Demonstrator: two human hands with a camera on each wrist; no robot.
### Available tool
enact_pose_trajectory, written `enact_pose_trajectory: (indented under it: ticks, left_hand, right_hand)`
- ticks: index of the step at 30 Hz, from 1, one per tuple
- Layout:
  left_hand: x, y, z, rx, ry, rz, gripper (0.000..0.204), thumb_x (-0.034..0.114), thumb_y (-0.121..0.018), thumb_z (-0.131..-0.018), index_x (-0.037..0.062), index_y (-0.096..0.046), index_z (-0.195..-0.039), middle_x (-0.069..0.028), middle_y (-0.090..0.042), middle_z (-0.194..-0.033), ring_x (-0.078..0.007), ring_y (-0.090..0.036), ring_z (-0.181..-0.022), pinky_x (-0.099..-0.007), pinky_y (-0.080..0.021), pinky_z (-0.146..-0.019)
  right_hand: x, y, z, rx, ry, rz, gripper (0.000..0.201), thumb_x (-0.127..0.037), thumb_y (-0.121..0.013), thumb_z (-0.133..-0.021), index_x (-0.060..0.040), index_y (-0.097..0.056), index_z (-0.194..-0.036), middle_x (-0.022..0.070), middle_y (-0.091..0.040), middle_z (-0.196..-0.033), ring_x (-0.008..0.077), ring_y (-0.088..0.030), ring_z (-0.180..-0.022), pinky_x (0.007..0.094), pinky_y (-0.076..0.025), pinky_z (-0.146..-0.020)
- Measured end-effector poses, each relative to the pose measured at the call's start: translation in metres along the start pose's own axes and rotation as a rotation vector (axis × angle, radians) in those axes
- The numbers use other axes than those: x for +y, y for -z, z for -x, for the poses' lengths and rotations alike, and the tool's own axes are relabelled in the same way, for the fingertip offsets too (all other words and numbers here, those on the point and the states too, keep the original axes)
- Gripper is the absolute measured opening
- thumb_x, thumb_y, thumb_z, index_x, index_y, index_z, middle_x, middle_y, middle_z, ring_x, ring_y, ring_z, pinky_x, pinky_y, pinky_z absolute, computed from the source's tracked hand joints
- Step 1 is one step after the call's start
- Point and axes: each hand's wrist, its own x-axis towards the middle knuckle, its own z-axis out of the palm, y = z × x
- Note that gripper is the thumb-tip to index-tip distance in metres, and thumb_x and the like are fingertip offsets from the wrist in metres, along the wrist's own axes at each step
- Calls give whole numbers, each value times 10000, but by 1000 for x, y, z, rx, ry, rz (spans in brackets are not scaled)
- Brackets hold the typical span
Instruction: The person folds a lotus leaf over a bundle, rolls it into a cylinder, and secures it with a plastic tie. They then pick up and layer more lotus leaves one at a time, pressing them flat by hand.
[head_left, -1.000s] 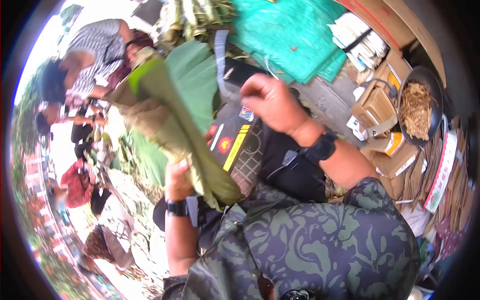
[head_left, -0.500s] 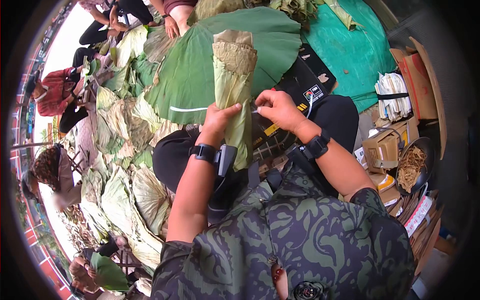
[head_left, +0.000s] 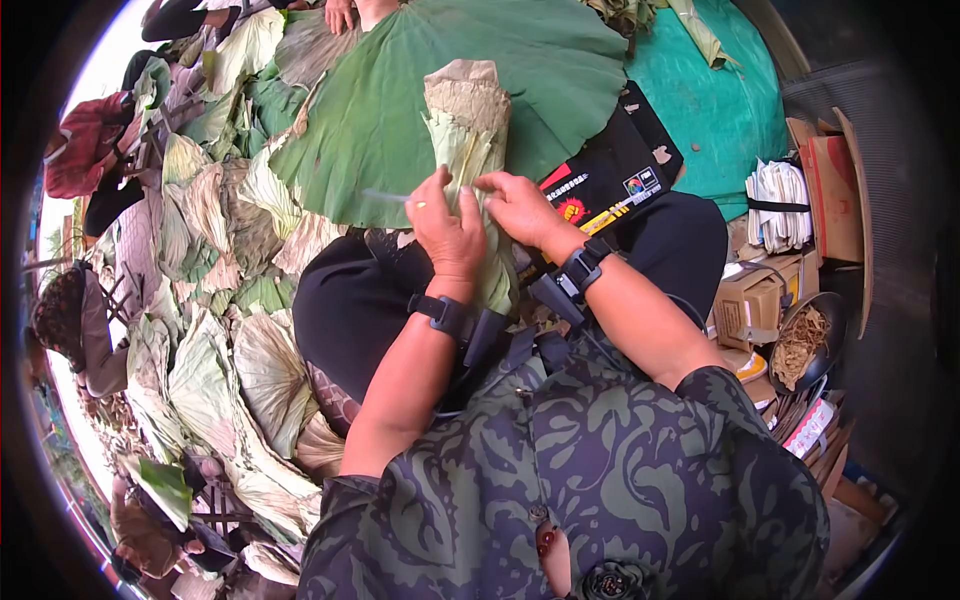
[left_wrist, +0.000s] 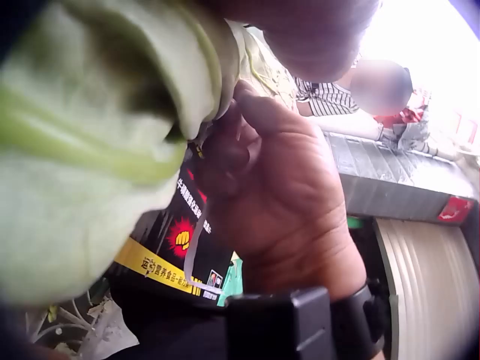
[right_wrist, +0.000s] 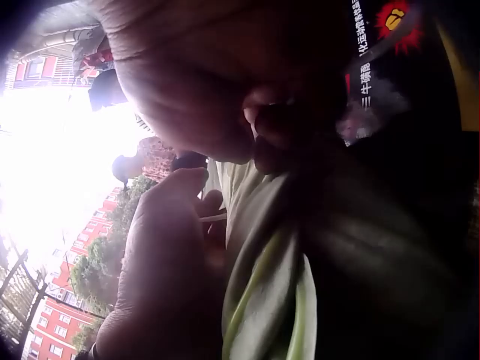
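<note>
A roll of dried lotus leaves (head_left: 468,120) stands upright over the person's lap, brownish at its top and pale green lower down. The left hand (head_left: 445,235) lies against its left side and pinches a thin white strip (right_wrist: 214,218) between thumb and fingers. From the other side the right hand (head_left: 528,212) pinches the same kind of strip, its fingertips close to the left thumb. A loose length of the strip hangs below the right hand in the left wrist view. In the head view, a blurred end of it sticks out left of the left hand.
Beyond the roll spreads a large green lotus leaf (head_left: 350,130), with a black printed box (head_left: 600,170) beside it. Dried leaves (head_left: 275,375) cover the left side. At right lie a green tarp (head_left: 700,110), tied papers (head_left: 780,205), a carton (head_left: 745,305) and a pan (head_left: 835,315). Other people sit at left.
The roll has swung from a tilt to upright in front of the lap. The right hand, apart a second ago, has come to the roll, and both hands have drawn together at the strip.
</note>
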Motion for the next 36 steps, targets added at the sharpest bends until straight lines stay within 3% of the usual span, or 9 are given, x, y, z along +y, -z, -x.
enact_pose_trajectory:
  ticks: [7, 9, 12, 19, 23, 25, 29, 32, 36]
  left_hand:
    - [0, 1, -7, -486, 31, -42, 177, 209, -502, -847, 62, -601, -850, -157, -594, -765, -324, -552, -763, -427, -437, -664]
    - [-2, 1, -9, -522, 29, -80, 199, 242, -518, -832, 59, -594, -854, -156, -596, -769, -332, -551, -764, -436, -437, -669]
    - [1, 4, -12, -608, 23, -155, 264, 308, -550, -801, 54, -581, -863, -155, -600, -777, -346, -549, -766, -453, -438, -678]
    - [-29, -9, 1, -647, 137, -19, 288, 305, -545, -787, 45, -609, -891, -183, -610, -814, -393, -568, -852, -457, -455, -712]
    - [-43, -16, 16, -559, 9, -9, 274, 265, -546, -813, 60, -588, -990, -156, -594, -1004, -365, -548, -949, -416, -439, -801]
    - [-20, -4, -3, -589, 71, 70, 233, 211, -491, -859, 45, -566, -1004, -175, -596, -965, -385, -526, -946, -426, -426, -799]
    - [-24, -5, -5, -589, 13, 121, 204, 208, -481, -868, 37, -554, -953, -208, -577, -868, -416, -510, -847, -459, -411, -730]
    - [-20, -1, -5, -543, -56, 147, 173, 190, -478, -872, 50, -559, -933, -211, -576, -838, -416, -514, -806, -462, -411, -703]
    - [-18, 5, -9, -454, 39, 281, 184, 208, -461, -901, 60, -565, -939, -171, -578, -735, -317, -563, -711, -396, -441, -662]
  right_hand:
    - [10, 3, -7, -62, -50, -66, 241, -35, -508, -777, 10, -549, -1010, 59, -605, -763, 96, -558, -698, 262, -456, -644]
    - [10, 2, -13, -49, 31, -231, 225, -60, -542, -754, -1, -552, -970, 76, -599, -685, 134, -574, -640, 288, -459, -604]
    - [-50, 27, -8, 52, 105, 439, 196, -125, -567, -715, -5, -571, -869, 164, -600, -694, 307, -604, -690, 382, -473, -631]
    - [-103, -6, 5, -246, 453, 877, 225, -164, -567, -746, -60, -589, -944, 157, -627, -776, 310, -613, -707, 373, -480, -617]
    - [-126, 8, 16, -395, 564, 188, 296, -210, -585, -787, -47, -577, -1035, 116, -610, -706, 223, -606, -625, 328, -482, -601]
    - [-128, 23, 2, -174, 152, -538, 399, -259, -615, -797, -1, -548, -1093, 83, -577, -668, 158, -572, -598, 309, -478, -605]
    - [-59, 13, -37, 82, 270, 341, 319, -246, -614, -796, 11, -602, -984, 62, -570, -651, 126, -549, -583, 270, -456, -557]
    - [-35, 0, -47, -9, 248, 457, 263, -181, -634, -743, 43, -620, -881, 93, -590, -628, 143, -550, -549, 320, -465, -507]
    - [-35, 9, -44, -82, -378, -310, 167, -144, -600, -799, 19, -613, -761, 34, -554, -580, 111, -510, -510, 259, -438, -479]
